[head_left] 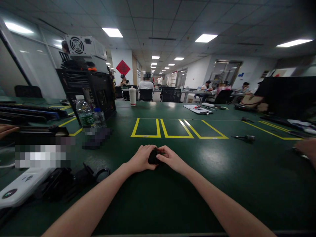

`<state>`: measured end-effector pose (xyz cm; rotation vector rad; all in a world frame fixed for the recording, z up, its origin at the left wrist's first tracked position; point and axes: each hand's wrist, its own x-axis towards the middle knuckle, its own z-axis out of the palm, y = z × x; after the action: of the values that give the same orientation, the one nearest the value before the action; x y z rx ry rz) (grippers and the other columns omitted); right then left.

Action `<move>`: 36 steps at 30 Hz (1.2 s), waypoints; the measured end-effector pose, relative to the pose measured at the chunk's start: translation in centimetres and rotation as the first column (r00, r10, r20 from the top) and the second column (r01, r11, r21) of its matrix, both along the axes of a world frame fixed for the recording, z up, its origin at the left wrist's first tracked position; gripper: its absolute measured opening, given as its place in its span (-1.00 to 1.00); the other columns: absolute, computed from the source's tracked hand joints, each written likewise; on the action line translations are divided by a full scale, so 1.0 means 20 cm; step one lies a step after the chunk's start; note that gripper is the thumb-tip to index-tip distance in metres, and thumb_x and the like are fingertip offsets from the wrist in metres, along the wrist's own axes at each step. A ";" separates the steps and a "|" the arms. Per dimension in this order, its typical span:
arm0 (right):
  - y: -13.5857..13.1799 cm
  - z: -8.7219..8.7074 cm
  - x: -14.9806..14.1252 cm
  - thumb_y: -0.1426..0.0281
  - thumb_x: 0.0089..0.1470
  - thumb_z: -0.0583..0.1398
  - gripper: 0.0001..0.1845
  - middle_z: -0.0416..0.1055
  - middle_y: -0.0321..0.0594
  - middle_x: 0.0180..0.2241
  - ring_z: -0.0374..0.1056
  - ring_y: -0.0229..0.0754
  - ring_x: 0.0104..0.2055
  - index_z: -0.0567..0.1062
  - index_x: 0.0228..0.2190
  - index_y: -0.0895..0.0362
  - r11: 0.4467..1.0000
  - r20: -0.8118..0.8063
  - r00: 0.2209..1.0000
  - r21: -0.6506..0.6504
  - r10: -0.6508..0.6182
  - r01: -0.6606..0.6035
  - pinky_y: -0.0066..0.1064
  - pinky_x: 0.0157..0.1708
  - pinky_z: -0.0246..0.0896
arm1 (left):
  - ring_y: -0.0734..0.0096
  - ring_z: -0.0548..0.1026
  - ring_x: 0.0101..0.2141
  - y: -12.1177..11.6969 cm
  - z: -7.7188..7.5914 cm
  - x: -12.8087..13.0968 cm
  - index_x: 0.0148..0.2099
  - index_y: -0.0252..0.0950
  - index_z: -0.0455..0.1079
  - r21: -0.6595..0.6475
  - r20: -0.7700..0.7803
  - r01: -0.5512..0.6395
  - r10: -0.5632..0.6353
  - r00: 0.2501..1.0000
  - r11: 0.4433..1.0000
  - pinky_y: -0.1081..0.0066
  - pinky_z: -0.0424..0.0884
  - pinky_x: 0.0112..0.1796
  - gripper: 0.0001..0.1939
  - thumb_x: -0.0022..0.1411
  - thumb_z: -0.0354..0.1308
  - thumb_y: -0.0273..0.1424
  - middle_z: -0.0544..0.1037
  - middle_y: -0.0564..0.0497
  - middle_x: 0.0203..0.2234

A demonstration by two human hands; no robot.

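Both hands on a small black object at the near middle of the green table

My left hand [142, 159] is curled around a small black object [152, 156], fingers over its far side and thumb along its near side. My right hand [172, 160] has its thumb and bent fingers closed at the object's right side. The object sits between the two palms, low over the green table [158, 207]; being dark and largely covered, it is probably a plastic part, though I cannot tell its kind.

Beyond my hands, three yellow tape outlines [146, 136] lie side by side. Farther off are a clipboard [197, 110] with small items on it and a white tumbler [132, 97], upright. To the left stand an open computer case [102, 92] bearing a power supply unit [84, 46], and, beside the case, a clear bottle with a green label [85, 113] and a blue-capped bottle [98, 118]. A slender dark tool [244, 138] lies at right. At the right edge, another person's hand [308, 148] is partly visible.
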<state>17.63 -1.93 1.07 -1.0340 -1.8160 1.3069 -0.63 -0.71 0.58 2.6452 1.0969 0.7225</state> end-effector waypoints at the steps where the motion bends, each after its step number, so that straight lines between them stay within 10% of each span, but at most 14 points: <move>1: 0.00 0.00 0.00 0.30 -0.02 0.15 -0.74 0.28 -0.25 -0.22 0.28 -0.15 -0.17 0.26 -0.26 0.11 1.000 -0.003 1.000 -0.008 0.016 -0.016 -0.17 -0.15 0.22 | 0.16 0.34 -0.15 0.00 0.00 0.00 0.00 -0.25 0.11 -0.001 0.000 0.002 -0.002 1.000 1.000 0.23 0.20 -0.16 -0.40 -0.10 0.23 -0.28 0.36 -0.07 -0.15; 36: -0.01 -0.02 0.00 0.37 -0.06 0.19 -0.73 0.27 -0.25 -0.19 0.28 -0.14 -0.10 0.27 -0.26 0.09 0.998 -0.107 0.992 0.005 0.066 -0.066 -0.19 -0.11 0.22 | 0.18 0.35 -0.18 0.01 -0.01 0.00 -0.02 -0.27 0.10 0.027 0.000 0.014 -0.014 1.000 1.000 0.26 0.20 -0.19 -0.42 -0.08 0.21 -0.28 0.36 -0.07 -0.19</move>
<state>17.60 -2.05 0.65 -0.8921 -1.7835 1.3736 -0.71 -0.56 0.31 2.6728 1.0747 0.7398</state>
